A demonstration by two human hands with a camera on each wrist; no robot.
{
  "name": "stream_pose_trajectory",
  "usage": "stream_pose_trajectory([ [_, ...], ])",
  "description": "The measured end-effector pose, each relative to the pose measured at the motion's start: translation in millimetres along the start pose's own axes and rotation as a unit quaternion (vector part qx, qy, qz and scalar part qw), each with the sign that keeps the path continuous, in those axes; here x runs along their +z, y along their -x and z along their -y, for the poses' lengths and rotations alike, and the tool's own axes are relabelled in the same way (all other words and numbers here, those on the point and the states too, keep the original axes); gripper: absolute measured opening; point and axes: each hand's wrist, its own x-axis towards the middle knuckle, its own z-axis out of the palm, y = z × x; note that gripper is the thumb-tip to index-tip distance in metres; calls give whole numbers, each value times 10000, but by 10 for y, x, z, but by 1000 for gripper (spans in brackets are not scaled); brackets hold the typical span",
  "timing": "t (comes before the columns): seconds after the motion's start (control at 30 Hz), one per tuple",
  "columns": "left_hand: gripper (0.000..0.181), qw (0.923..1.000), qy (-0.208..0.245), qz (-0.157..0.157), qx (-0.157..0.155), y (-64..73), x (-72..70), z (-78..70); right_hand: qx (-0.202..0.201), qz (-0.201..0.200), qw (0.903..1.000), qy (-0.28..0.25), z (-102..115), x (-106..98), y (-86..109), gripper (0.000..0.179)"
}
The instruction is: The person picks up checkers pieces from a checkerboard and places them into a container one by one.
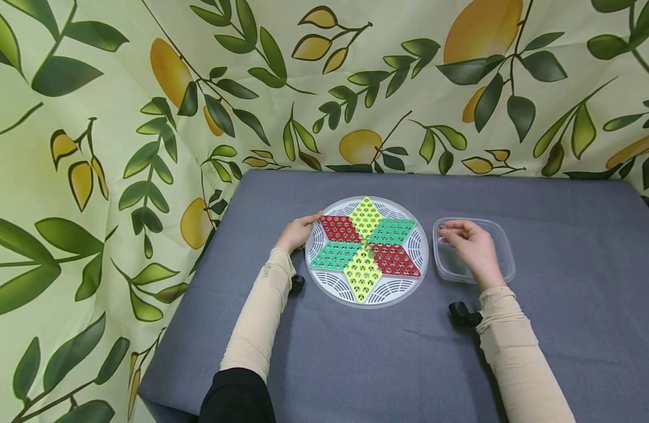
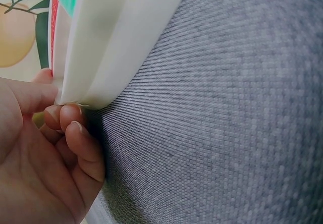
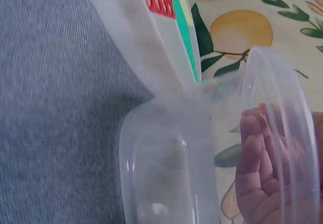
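Note:
A round white Chinese checkers board (image 1: 324, 284) with a red, green and yellow star lies on the table. My left hand (image 1: 295, 233) grips its left rim. In the left wrist view the fingers (image 2: 81, 143) curl against the underside of the rim, with the thumb above. Several small glassy marbles (image 1: 365, 241) sit around the star's centre. Over the clear plastic container (image 1: 507, 258), to the board's right, my right hand (image 1: 469, 244) pinches what looks like a small marble (image 1: 442, 227). The right wrist view shows that hand through the container's wall, and the marble is not distinct there.
Grey-blue cloth covers the table (image 1: 367, 364). Behind it and to the left hangs a curtain (image 1: 282, 88) printed with leaves and yellow fruit. A black wrist device (image 1: 464, 315) sits at the right wrist, another (image 1: 297, 285) at the left.

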Motion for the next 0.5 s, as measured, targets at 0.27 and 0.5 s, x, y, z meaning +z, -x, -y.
stream_pose_trajectory([
  [0.27,37,10000,-91,8,-19,17,-7,-26,87,233,9997,89,-75,-100,-83,35],
  [0.5,37,9998,-159,25,-112,3,-8,-35,220,498,9982,256,-150,-135,-130,38],
])
